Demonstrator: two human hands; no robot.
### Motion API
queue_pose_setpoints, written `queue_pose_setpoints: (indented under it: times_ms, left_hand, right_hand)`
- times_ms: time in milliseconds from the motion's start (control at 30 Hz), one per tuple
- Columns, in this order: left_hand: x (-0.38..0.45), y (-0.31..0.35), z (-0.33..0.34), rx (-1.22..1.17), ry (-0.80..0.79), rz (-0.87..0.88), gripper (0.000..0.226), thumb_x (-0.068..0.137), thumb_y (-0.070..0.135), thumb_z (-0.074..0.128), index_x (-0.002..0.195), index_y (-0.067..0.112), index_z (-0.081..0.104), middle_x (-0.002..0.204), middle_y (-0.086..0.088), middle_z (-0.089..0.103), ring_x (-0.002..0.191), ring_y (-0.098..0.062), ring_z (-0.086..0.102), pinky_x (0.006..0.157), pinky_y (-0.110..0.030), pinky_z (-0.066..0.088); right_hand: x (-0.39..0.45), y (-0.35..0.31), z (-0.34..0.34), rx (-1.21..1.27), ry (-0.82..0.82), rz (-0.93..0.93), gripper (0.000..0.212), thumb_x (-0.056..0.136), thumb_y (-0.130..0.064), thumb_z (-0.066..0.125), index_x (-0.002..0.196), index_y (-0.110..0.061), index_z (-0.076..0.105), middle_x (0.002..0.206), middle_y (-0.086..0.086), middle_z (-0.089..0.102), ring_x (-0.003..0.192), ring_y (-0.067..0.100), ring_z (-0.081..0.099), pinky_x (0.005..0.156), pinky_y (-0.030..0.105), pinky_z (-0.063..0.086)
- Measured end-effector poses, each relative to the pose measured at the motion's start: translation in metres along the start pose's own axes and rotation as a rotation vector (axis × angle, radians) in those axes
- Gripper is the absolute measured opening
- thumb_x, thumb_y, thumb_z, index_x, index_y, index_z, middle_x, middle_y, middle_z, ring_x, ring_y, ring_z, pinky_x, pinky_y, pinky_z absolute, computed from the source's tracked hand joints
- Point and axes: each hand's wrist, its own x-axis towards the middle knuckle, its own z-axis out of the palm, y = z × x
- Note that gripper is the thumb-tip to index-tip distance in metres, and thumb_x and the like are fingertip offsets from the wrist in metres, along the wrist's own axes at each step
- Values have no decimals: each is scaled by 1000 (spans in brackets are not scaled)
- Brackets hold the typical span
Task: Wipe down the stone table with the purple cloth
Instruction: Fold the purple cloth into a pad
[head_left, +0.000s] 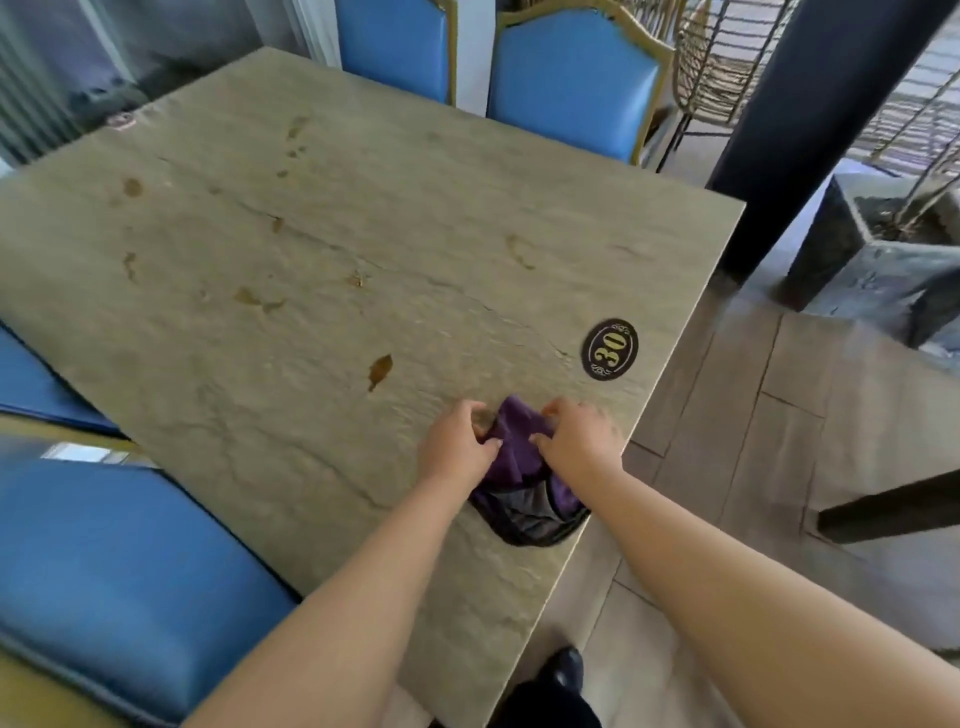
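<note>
The purple cloth (519, 457) lies bunched near the right edge of the grey-green stone table (311, 234); its dark-edged lower part reaches the table's rim. My left hand (454, 441) grips the cloth's left side with curled fingers. My right hand (579, 434) pinches its right side. Both hands sit on the table, close together, with the cloth between them. Several brown stains (379, 370) are scattered over the tabletop, the nearest one a short way up and left of my hands.
A black oval "30" plaque (609, 349) is stuck on the table above my right hand. Blue padded chairs stand at the far side (566, 78) and at the near left (119, 587). A dark pillar (810, 130) and a stone planter (883, 249) stand to the right on the wooden floor.
</note>
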Motion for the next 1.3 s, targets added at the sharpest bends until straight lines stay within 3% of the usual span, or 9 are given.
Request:
queue_pose_setpoints:
  times_ms: [200,333,433,533,633,767,900,1167,1300]
  left_hand:
    - [-4,-10,-11,-67,-54,160,32,88,16,64,120,17,63,115,-5,63,106,-22,61,88,-26,45]
    - [-5,-7,-24,-248,-109,228,39,80,4,67,118,7,61,112,-8,54,106,-22,60,88,-20,43]
    - [-7,8,-27,-475,-220,229,40,78,14,76,114,8,59,110,-7,63,102,-15,61,84,-20,45]
    - [-1,29,-25,-635,-195,210,25,75,34,77,92,19,64,94,-4,70,84,-14,64,80,-30,48]
    - [11,50,-21,-664,-183,234,11,82,30,73,77,22,67,80,-2,71,74,-14,61,75,-33,45]
    - [30,88,-16,-638,-174,270,21,78,39,74,82,19,68,84,-3,73,75,-13,63,76,-32,47]
    - [51,132,-4,-644,-153,301,7,85,23,71,82,20,66,77,2,68,70,-9,59,70,-25,45]
    - [85,215,34,-586,-11,356,4,91,29,64,88,26,64,67,8,58,58,-2,51,59,-23,41]
    - [102,237,50,-498,77,352,14,93,32,60,98,19,62,71,4,56,63,-9,52,61,-25,42]
  right_hand:
    - [-8,-5,-19,206,1,-80,23,88,-21,61,109,-12,56,113,13,55,102,33,53,79,33,43]
    - [-28,-11,-41,255,51,-199,12,90,-14,55,97,-17,46,95,9,60,88,30,55,71,34,41]
    - [-39,-11,-56,270,125,-226,13,90,-13,53,99,-19,46,93,7,64,83,29,57,73,37,46]
    - [-38,-5,-73,319,179,-222,15,90,-13,54,98,-22,46,94,2,65,85,27,58,75,36,47]
    - [-25,5,-90,347,217,-223,14,89,-14,56,100,-20,49,94,1,65,87,26,58,75,35,46]
    - [1,27,-119,396,247,-223,15,89,-14,58,102,-17,52,93,0,64,88,24,58,76,35,46]
    - [29,56,-150,386,254,-246,15,90,-14,57,103,-17,52,90,-1,61,87,23,57,72,31,42]
    - [90,114,-209,368,222,-273,16,94,-23,53,110,-20,50,98,0,58,92,24,56,79,35,46]
    - [123,132,-221,347,187,-293,15,96,-25,50,110,-23,49,99,4,62,88,27,57,73,34,46]
